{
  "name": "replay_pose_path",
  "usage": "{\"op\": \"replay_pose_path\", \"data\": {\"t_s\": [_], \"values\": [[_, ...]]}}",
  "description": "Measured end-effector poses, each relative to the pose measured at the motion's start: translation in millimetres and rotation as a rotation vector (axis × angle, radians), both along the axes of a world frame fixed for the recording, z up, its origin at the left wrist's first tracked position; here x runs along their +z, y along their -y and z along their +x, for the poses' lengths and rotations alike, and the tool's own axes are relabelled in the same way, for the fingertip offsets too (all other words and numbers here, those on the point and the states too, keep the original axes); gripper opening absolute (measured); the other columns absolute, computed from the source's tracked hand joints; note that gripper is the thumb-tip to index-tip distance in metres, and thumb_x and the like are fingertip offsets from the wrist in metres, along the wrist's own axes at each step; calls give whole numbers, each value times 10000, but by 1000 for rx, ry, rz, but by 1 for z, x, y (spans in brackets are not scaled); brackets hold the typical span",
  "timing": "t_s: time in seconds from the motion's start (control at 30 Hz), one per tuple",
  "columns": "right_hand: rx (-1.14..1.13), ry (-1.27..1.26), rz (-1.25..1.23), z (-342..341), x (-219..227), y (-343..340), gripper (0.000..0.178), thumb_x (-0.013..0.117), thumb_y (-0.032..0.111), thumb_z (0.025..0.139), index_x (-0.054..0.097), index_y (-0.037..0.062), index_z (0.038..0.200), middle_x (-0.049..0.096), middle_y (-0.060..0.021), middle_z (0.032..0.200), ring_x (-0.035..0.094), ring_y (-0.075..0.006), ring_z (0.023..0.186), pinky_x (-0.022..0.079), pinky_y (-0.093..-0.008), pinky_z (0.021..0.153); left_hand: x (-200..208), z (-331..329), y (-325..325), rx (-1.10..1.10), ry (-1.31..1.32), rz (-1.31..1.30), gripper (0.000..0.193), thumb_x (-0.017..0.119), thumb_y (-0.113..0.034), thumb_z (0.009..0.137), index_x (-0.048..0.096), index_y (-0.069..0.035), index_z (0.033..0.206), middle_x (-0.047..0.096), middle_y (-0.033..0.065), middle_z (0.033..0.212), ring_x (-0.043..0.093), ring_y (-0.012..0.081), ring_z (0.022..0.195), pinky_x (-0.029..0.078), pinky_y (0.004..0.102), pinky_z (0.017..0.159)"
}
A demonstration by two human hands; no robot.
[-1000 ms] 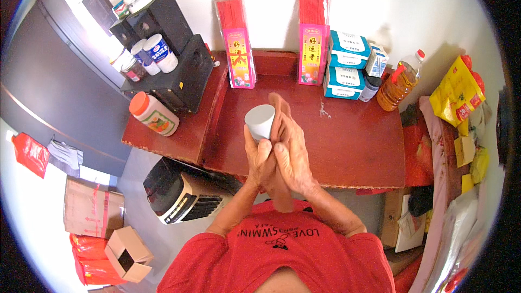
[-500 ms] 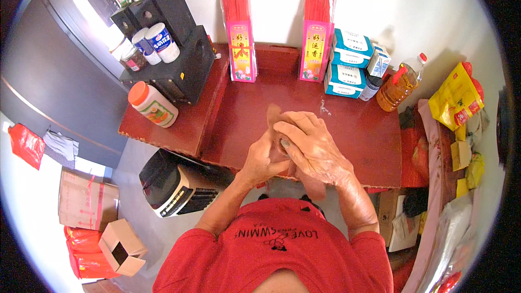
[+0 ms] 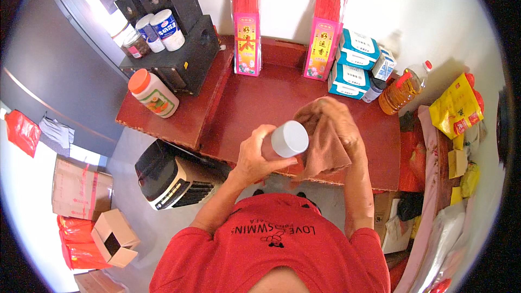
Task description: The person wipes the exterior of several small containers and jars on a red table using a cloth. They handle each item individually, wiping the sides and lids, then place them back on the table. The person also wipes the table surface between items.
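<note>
My left hand (image 3: 253,155) is wrapped round a small jar with a round grey lid (image 3: 291,138), held tilted above the near part of the red table (image 3: 239,114). The lid faces up and to the right; most of the jar's body is hidden by my fingers and the lid. To its right, my right hand (image 3: 342,122) is closed on a brown cloth (image 3: 324,151), which hangs in folds beside the lid. Some of the right fingers are hidden behind the cloth.
At the left stand a white jar with an orange cap (image 3: 154,95), black speakers (image 3: 176,57) and cans (image 3: 167,30). Incense packets (image 3: 247,43), teal boxes (image 3: 350,76) and an oil bottle (image 3: 399,92) line the back. Below left is a black and beige appliance (image 3: 163,176).
My hands, earlier together, have drawn apart. The cloth has gone right with my right hand, and the grey-lidded jar now shows in my left. The whole view has shifted slightly.
</note>
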State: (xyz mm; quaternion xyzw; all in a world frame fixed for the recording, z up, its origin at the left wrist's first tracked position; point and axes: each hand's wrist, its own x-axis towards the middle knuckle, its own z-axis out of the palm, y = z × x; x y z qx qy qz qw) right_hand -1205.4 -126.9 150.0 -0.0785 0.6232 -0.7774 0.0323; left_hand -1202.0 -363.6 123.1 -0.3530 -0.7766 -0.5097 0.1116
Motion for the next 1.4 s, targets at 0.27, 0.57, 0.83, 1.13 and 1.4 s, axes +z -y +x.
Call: {"op": "replay_pose_path", "data": {"t_s": [0.27,0.57,0.83,1.13,1.4], "values": [[-284,-25,-158,11,17,70,472,451,503,947,587,53,990,607,-24,841,484,-63,640,390,-215,532,-28,-8,-27,-255,370,509,764,847,-206,663,366,-44,1235,546,127,1163,541,219,1103,413,361,949],[-403,-395,421,34,-37,98,579,397,410,979,302,32,1407,339,-229,1385,316,-374,1278,258,-458,1063,-12,-27,-36,-76,421,782,420,580,-103,846,389,-47,1216,497,37,1093,488,127,994,418,294,884],[-172,150,144,64,-88,81,496,537,286,934,394,43,1343,460,-172,1314,452,-294,1183,361,-413,999,-30,-49,-21,-71,531,1014,457,507,-394,937,448,-47,1228,575,62,1037,580,184,887,494,325,774],[-304,401,-680,45,-68,107,416,609,211,912,474,70,1279,583,-70,1183,578,-198,1051,501,-379,898,-4,-47,-40,42,533,1054,437,494,-368,959,388,-82,1272,542,110,1193,587,285,1049,500,419,838],[-387,124,-398,59,-78,102,150,627,83,888,617,37,1031,652,-44,1015,581,-127,897,503,-324,798,17,-57,-33,143,600,1136,495,675,-193,862,342,-121,1222,546,109,1107,586,234,891,527,383,712]]}}
